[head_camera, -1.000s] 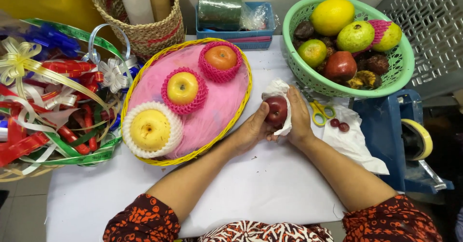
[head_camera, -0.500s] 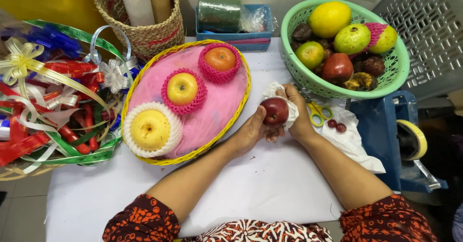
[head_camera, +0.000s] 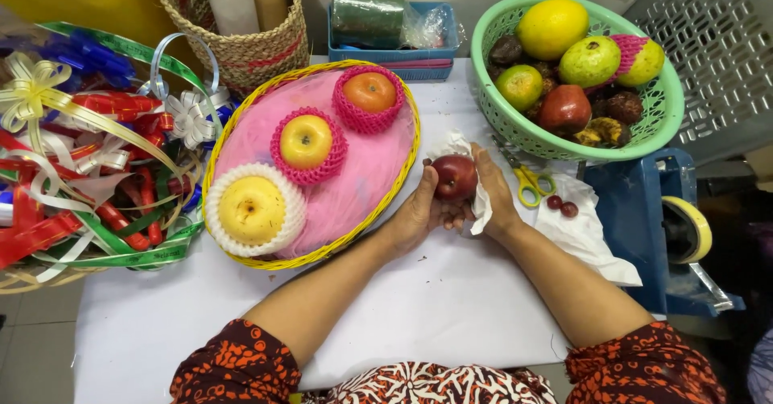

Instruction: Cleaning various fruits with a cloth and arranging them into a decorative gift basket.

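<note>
A small dark red apple (head_camera: 456, 176) sits between both of my hands above the white table (head_camera: 435, 307). My left hand (head_camera: 419, 211) cups it from below and the left. My right hand (head_camera: 493, 191) presses a white tissue (head_camera: 481, 203) against its right side. To the left stands a yellow-rimmed basket (head_camera: 241, 122) lined with pink mesh, holding a yellow fruit in a white foam net (head_camera: 254, 209), a yellow apple in a pink net (head_camera: 306, 142) and an orange-red fruit in a pink net (head_camera: 369, 94).
A green basket (head_camera: 515, 130) of mixed fruit stands at the back right. Yellow-handled scissors (head_camera: 530, 183) and two small dark fruits (head_camera: 561, 206) lie on white paper beside my right hand. A ribbon pile (head_camera: 80, 154) fills the left; a wicker basket (head_camera: 250, 50) and blue tray (head_camera: 394, 54) stand behind.
The apple has turned slightly between my hands and the tissue has shifted along its right side. Both hands stay in the same place.
</note>
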